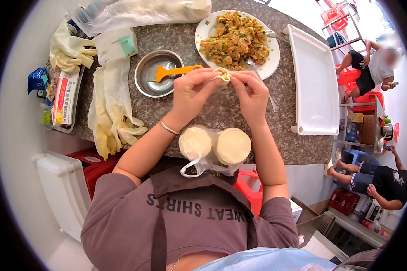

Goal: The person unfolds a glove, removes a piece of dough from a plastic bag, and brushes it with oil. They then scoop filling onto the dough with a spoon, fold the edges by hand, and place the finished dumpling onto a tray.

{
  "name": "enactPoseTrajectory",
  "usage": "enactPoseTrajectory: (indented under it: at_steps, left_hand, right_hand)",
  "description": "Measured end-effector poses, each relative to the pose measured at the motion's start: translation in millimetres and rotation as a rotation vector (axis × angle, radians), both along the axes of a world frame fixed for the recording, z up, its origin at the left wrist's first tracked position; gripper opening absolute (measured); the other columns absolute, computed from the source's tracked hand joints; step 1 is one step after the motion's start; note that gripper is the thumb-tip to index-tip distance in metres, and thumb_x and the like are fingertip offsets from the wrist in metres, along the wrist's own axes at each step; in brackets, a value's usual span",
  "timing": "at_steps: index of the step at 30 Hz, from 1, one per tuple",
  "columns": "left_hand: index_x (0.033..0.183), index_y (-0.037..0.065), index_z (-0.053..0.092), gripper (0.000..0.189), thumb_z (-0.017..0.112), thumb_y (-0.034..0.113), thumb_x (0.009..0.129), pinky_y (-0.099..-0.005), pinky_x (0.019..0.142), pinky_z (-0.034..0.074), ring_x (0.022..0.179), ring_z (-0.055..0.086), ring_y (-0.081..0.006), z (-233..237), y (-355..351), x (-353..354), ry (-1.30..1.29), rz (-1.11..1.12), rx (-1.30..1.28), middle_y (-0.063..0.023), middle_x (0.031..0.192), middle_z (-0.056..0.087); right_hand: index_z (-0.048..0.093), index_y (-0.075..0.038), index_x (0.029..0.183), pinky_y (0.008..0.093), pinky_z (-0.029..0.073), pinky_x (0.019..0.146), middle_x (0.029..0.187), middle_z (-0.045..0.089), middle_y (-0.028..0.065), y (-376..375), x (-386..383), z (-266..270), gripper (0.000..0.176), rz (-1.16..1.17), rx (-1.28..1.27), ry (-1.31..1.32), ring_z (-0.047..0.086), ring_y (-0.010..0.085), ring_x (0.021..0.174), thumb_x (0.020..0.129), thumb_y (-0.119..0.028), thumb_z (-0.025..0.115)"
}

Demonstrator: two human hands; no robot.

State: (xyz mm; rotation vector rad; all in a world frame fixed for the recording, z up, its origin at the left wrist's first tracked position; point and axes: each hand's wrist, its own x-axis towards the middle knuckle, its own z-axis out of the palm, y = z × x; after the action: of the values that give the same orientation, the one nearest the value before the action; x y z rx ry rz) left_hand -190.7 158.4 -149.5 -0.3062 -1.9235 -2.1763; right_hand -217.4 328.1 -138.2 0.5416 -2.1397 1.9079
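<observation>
Both my hands pinch a small folded dumpling (222,76) of pale dough between their fingertips, above the stone counter. My left hand (190,92) is closed on its left side, and my right hand (252,94) grips its right side. Just beyond lies a white plate (273,61) heaped with chopped orange and green filling (235,38), a spoon (260,72) resting in it. Left of my hands, a yellow-handled brush (176,71) rests across a metal bowl (142,82). Two stacks of round dough wrappers (234,145) in a clear plastic bag stand between my forearms.
A white tray (317,90) lies at the counter's right edge. Rubber gloves (113,108), plastic bags (153,16) and a small box (65,97) crowd the left side. Two people (377,67) sit farther right, near red stools.
</observation>
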Motion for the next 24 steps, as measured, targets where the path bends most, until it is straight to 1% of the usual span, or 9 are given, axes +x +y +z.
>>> enactPoseTrajectory:
  at_steps: [2, 5, 9, 11, 12, 14, 15, 18, 24]
  left_hand:
    - [0.105, -0.002, 0.07, 0.017, 0.066, -0.002, 0.088, -0.0228, 0.079, 0.055, 0.095, 0.065, -0.0133, -1, -1, -2, 0.044, 0.04, -0.01, -0.0131, 0.111, 0.066]
    - [0.104, -0.003, 0.07, 0.016, 0.066, -0.002, 0.089, -0.0227, 0.079, 0.055, 0.096, 0.065, -0.0132, -5, -2, -3, 0.104, 0.051, -0.149, -0.013, 0.112, 0.066]
    - [0.105, -0.002, 0.07, 0.017, 0.065, -0.003, 0.089, -0.0229, 0.079, 0.054, 0.096, 0.064, -0.0132, -4, -1, -3, 0.098, 0.0, -0.14, -0.0132, 0.114, 0.066]
    - [0.103, 0.0, 0.072, 0.019, 0.07, 0.0, 0.084, -0.0243, 0.077, 0.053, 0.092, 0.065, -0.0138, -5, 0, -4, 0.045, -0.032, -0.013, -0.0126, 0.108, 0.068]
    - [0.103, 0.0, 0.072, 0.019, 0.07, 0.0, 0.084, -0.0243, 0.077, 0.053, 0.092, 0.065, -0.0138, -4, -1, -4, 0.044, -0.034, -0.014, -0.0126, 0.108, 0.068]
    - [0.103, -0.001, 0.072, 0.018, 0.07, 0.0, 0.085, -0.0246, 0.08, 0.053, 0.095, 0.064, -0.0131, -1, -3, -3, -0.011, -0.128, 0.008, -0.0122, 0.109, 0.067]
    - [0.103, -0.001, 0.072, 0.018, 0.07, 0.0, 0.085, -0.0246, 0.08, 0.053, 0.095, 0.064, -0.0131, -1, -3, -3, -0.013, -0.131, 0.007, -0.0122, 0.109, 0.067]
    - [0.102, -0.002, 0.072, 0.017, 0.069, 0.0, 0.085, -0.0244, 0.081, 0.053, 0.094, 0.064, -0.0125, -1, -1, -3, -0.001, -0.163, 0.007, -0.0118, 0.109, 0.067]
    - [0.101, -0.001, 0.071, 0.017, 0.072, 0.003, 0.085, -0.0226, 0.072, 0.053, 0.08, 0.065, -0.0089, 2, 5, -1, -0.008, -0.045, -0.013, -0.0088, 0.097, 0.071]
  right_hand:
    - [0.071, 0.001, 0.094, 0.0282, 0.051, 0.075, 0.091, 0.069, 0.0106, -1, 4, 9, 0.012, -0.042, 0.163, 0.084, 0.066, 0.0186, 0.082, 0.082, -0.002, 0.071]
    - [0.07, 0.001, 0.093, 0.0292, 0.052, 0.073, 0.091, 0.069, 0.0119, 0, 3, 4, 0.012, -0.067, 0.164, 0.108, 0.067, 0.0204, 0.081, 0.082, -0.003, 0.071]
    - [0.069, 0.002, 0.093, 0.0278, 0.051, 0.074, 0.09, 0.069, 0.0108, 1, 3, 2, 0.011, -0.091, 0.122, 0.067, 0.066, 0.0186, 0.081, 0.083, -0.004, 0.07]
    - [0.069, 0.002, 0.093, 0.0264, 0.05, 0.075, 0.089, 0.068, 0.0091, 6, 1, 0, 0.011, -0.039, 0.027, -0.064, 0.065, 0.0159, 0.081, 0.085, -0.005, 0.07]
    - [0.069, 0.002, 0.093, 0.0264, 0.05, 0.075, 0.089, 0.068, 0.0091, 11, -2, 0, 0.011, -0.042, 0.026, -0.064, 0.065, 0.0159, 0.081, 0.085, -0.005, 0.07]
    - [0.068, 0.002, 0.093, 0.0262, 0.048, 0.075, 0.087, 0.068, 0.0073, 20, -5, 1, 0.011, 0.124, -0.046, -0.319, 0.063, 0.0139, 0.08, 0.085, -0.005, 0.069]
    - [0.068, 0.002, 0.093, 0.0262, 0.048, 0.075, 0.087, 0.068, 0.0073, 18, -5, 2, 0.011, 0.121, -0.048, -0.321, 0.063, 0.0139, 0.08, 0.085, -0.005, 0.069]
    - [0.068, 0.001, 0.092, 0.0266, 0.048, 0.073, 0.085, 0.067, 0.0062, 15, -5, 3, 0.01, 0.153, -0.089, -0.223, 0.062, 0.013, 0.079, 0.084, -0.005, 0.07]
    - [0.07, 0.0, 0.092, 0.0287, 0.049, 0.073, 0.085, 0.068, 0.0089, 8, -1, 3, 0.01, 0.0, 0.096, -0.002, 0.064, 0.0171, 0.08, 0.084, -0.005, 0.069]
